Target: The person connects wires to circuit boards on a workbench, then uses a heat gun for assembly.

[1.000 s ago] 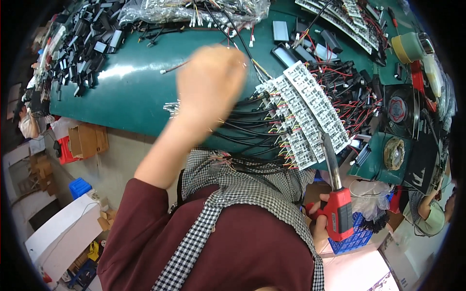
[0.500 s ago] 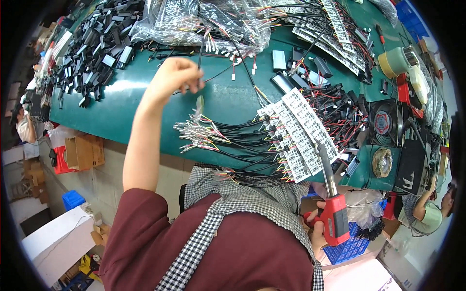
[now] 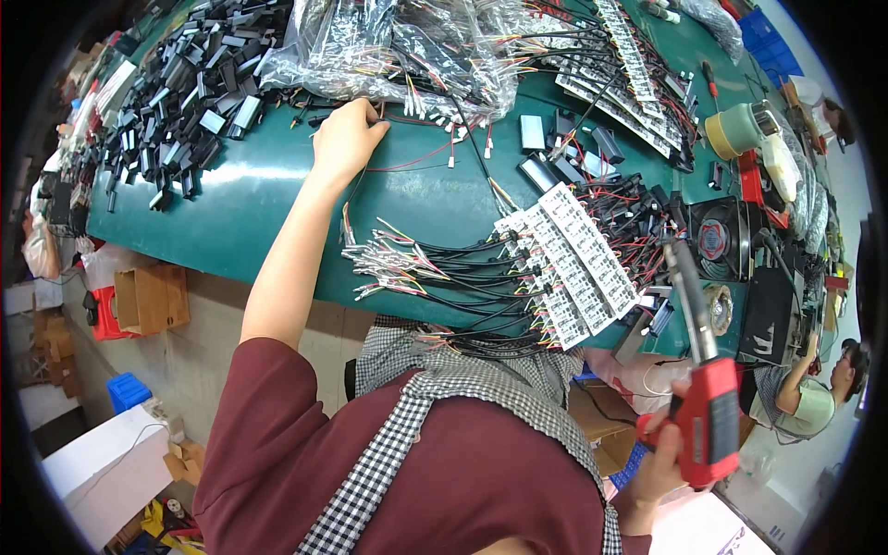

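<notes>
My left hand [image 3: 350,141] is closed, its fingers bent down at the near edge of a clear plastic bag [image 3: 314,69] of cables; what its fingertips grip is hidden. Beside its wrist a black cable [image 3: 351,199] hangs toward the table, and a thin red wire [image 3: 412,166] runs off to the right. My right hand [image 3: 659,461] is wrapped round the handle of a red and black soldering gun [image 3: 714,416], slightly blurred, its metal barrel pointing up and away. Between the hands, white circuit board strips [image 3: 587,264] lie with black cables [image 3: 472,277] attached, their bare wire ends facing left.
Many small black housings [image 3: 190,92] are heaped at the far left. More board strips [image 3: 629,111] lie at the far right. A fan [image 3: 720,238], a solder roll [image 3: 720,308] and a green-yellow round container [image 3: 731,132] stand on the right side. Another person [image 3: 805,388] sits farther right.
My left hand has moved forward and down to the bag's edge, its fingers closing. My right hand has carried the soldering gun to the right, its tip away from the board strips.
</notes>
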Motion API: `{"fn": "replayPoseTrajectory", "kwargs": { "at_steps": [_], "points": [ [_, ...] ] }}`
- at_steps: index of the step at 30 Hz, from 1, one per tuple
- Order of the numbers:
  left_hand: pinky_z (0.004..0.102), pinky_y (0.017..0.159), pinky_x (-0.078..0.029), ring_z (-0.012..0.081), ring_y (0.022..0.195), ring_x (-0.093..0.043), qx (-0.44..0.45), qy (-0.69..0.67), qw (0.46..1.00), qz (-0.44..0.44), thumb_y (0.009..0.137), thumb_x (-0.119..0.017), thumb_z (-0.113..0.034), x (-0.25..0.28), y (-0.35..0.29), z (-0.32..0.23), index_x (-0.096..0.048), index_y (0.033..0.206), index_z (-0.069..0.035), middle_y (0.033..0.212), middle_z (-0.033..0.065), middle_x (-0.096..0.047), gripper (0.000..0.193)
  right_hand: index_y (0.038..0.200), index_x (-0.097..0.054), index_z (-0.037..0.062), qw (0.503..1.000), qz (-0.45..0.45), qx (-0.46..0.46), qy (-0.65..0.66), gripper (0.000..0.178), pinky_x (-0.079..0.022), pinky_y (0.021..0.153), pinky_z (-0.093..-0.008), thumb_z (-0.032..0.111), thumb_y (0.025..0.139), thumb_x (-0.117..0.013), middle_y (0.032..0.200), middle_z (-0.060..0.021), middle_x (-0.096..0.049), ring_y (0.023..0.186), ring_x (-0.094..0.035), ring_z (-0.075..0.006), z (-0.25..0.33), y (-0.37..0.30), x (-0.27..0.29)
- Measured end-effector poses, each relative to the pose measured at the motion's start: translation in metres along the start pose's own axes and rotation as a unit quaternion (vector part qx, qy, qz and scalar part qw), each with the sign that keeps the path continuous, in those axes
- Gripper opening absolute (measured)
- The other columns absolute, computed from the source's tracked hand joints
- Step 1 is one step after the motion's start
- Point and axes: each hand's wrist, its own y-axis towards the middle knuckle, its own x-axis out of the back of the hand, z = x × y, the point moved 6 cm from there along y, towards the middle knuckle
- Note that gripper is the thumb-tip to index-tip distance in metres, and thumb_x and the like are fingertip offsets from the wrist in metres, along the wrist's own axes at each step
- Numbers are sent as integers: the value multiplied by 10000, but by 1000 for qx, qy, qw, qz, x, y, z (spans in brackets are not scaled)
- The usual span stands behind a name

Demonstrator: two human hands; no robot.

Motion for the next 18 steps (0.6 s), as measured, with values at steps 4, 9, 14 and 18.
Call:
{"fn": "replayPoseTrajectory", "kwargs": {
  "at_steps": [4,9,14,18],
  "points": [
    [213,558,-447,83,609,-582,7,-422,894,151,776,-661,-64,20,-23,-38,-607,898,37,705,59,-623,168,1142,-470,-51,997,-57,23,43,394,-391,545,-239,173,837,-583,935,-96,-550,616,-475,-110,11,22,-29],
    [209,608,-462,95,680,-575,-75,-610,674,409,829,-600,-10,58,-121,-165,-571,981,26,828,40,-588,159,1149,-445,-16,983,-57,-90,147,462,-458,656,-255,-37,728,-633,951,-95,-528,728,-551,-142,-7,48,-79],
    [198,660,-440,51,727,-530,-58,-617,622,478,878,-556,-42,24,-159,-197,-527,1022,9,809,7,-557,155,1171,-446,-12,977,-2,-72,200,440,-489,678,-236,-85,772,-617,978,-83,-567,817,-609,-137,-12,60,-97],
    [207,672,-434,54,740,-529,-78,-606,617,496,879,-512,-22,9,-170,-207,-506,1027,12,800,12,-555,152,1167,-452,0,972,2,-58,228,377,-460,646,-198,-14,832,-624,882,-52,-624,784,-597,-78,-18,51,-88]
  ]
}}
